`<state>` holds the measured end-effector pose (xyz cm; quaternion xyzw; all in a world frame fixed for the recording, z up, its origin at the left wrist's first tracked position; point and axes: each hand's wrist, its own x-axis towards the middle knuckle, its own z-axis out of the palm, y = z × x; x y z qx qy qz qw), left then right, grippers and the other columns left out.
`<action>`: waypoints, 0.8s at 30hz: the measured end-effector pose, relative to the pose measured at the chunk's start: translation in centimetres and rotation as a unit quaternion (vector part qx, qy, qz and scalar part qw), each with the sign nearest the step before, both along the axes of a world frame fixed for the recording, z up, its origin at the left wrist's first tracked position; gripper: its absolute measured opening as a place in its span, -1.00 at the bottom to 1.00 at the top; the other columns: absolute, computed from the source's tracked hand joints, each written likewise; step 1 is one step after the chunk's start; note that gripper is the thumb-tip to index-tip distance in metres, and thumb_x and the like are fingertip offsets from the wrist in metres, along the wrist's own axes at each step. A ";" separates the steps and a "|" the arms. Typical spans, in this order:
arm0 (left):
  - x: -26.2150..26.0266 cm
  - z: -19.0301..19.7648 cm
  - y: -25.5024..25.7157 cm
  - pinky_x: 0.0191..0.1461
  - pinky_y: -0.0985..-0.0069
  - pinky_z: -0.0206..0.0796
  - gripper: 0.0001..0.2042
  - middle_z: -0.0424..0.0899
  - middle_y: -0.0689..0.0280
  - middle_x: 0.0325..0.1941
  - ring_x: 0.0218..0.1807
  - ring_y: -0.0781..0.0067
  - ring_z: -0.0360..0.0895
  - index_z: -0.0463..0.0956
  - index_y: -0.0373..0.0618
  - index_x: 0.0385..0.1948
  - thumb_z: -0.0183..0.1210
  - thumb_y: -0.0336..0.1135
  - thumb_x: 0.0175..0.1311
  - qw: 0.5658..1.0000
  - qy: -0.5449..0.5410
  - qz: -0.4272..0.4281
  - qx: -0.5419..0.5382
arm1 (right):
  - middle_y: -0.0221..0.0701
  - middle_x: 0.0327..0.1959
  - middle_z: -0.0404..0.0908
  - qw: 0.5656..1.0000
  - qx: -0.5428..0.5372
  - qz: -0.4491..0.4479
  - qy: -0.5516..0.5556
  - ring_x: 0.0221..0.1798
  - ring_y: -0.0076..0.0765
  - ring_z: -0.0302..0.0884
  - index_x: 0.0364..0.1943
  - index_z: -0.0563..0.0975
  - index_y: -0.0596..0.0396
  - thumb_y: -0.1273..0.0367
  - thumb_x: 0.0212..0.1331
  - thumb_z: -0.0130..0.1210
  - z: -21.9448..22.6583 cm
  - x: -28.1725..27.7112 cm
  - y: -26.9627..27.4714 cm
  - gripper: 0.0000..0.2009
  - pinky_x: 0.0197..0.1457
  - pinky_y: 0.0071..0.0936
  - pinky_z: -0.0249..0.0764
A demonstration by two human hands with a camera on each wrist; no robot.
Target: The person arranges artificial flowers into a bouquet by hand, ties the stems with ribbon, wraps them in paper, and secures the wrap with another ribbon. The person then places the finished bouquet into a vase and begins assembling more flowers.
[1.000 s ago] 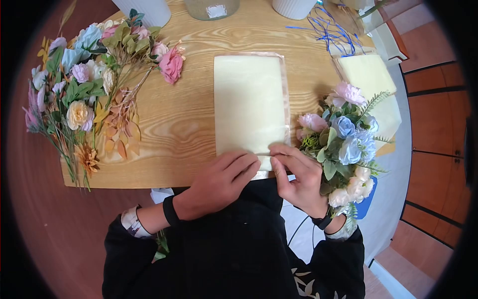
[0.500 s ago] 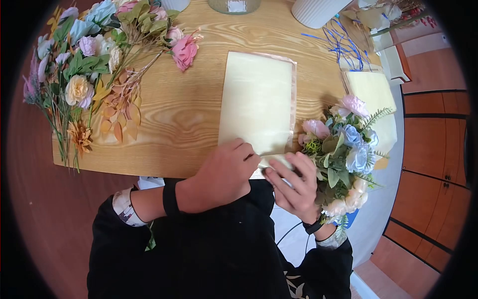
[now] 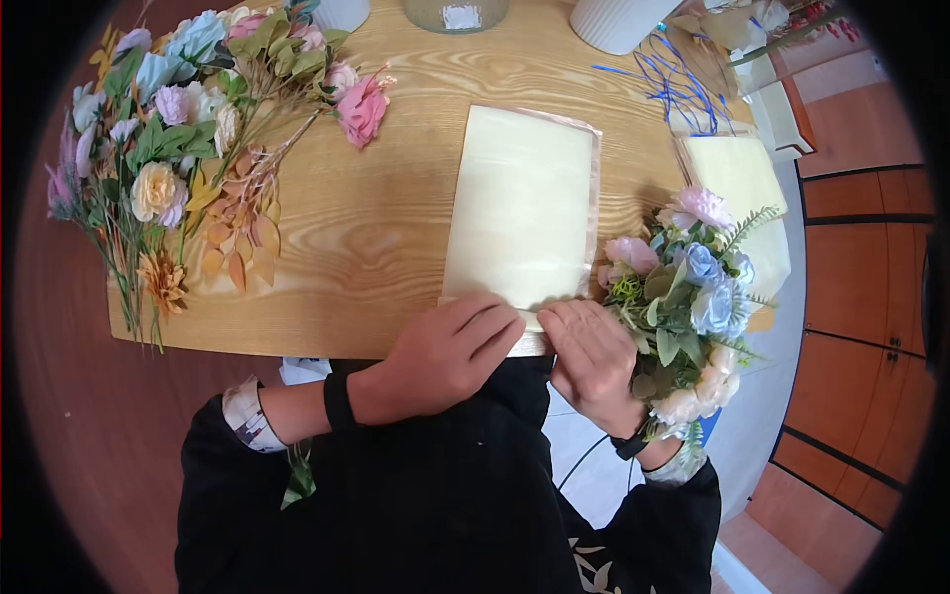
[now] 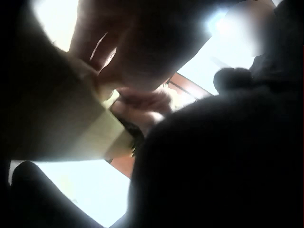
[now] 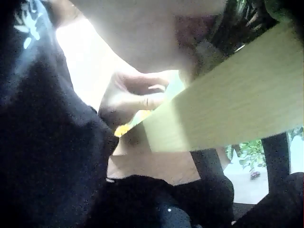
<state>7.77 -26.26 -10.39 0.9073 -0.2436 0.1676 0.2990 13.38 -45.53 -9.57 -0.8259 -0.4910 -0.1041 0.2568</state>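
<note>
A stack of pale yellow wrapping paper [image 3: 524,208] lies on the wooden table, with a pinkish sheet edge showing along its right side. Its near end is folded up in a narrow strip at the table's front edge. My left hand [image 3: 450,351] pinches this strip from the left with curled fingers, its thumb hidden. Close beside it, my right hand [image 3: 594,356] pinches the same strip, fingertips on top. The right wrist view has the left hand's fingers [image 5: 137,95] by the table edge [image 5: 228,95]; the left wrist view is mostly dark.
A bouquet of pink, blue and cream flowers [image 3: 698,287] lies right beside my right hand. Loose flower stems [image 3: 178,168] cover the table's left side. More yellow paper [image 3: 742,173], blue ribbon [image 3: 673,84], a glass vase [image 3: 455,12] and white ribbed pots [image 3: 614,22] stand farther back.
My right hand lifted its fingers off the fold half a second ago and has come back down on the strip. The paper has turned slightly clockwise; the left hand stays at the fold.
</note>
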 end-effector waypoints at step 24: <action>2.5 2.2 0.4 -0.39 0.29 0.25 -0.80 0.44 0.17 -0.54 -0.42 0.12 0.41 0.42 -0.21 -0.44 0.11 -0.60 -0.19 0.967 0.244 -0.051 0.045 | -0.21 -0.24 0.49 0.998 0.025 0.035 -0.039 -0.23 -0.18 0.45 -0.25 0.47 0.37 0.49 -0.31 0.02 0.4 0.4 0.0 -0.61 -0.18 -0.35 0.39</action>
